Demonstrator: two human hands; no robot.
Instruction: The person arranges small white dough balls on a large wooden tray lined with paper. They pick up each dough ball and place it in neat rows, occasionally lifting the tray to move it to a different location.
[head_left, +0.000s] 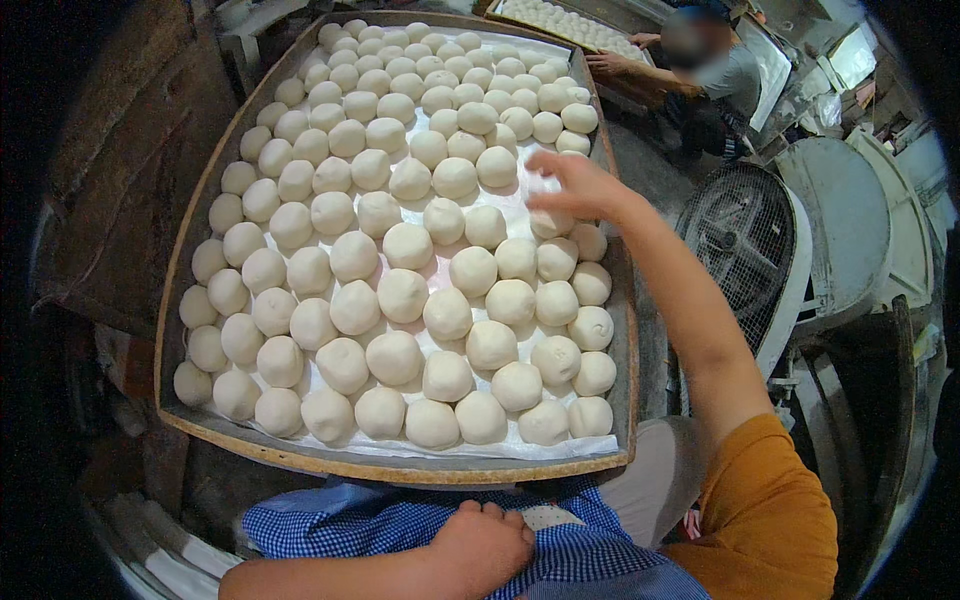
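Rows of pale, round dough balls (406, 246) lie on white sheeting in a large wooden tray (397, 472). My right hand (574, 187) hovers over the tray's right side, fingers apart and slightly blurred, just above a dough ball (551, 221). No object shows in its fingers. My left hand (484, 544) rests at my lap against a blue checked apron (330, 517), its fingers curled. Whether it holds a bit of the cloth is hidden.
At the upper right a co-worker (731, 79) reaches to a second tray (577, 34) of dough balls. A round fan with a wire guard (739, 247) stands right of my arm. A dark wooden panel (127, 150) rises on the left.
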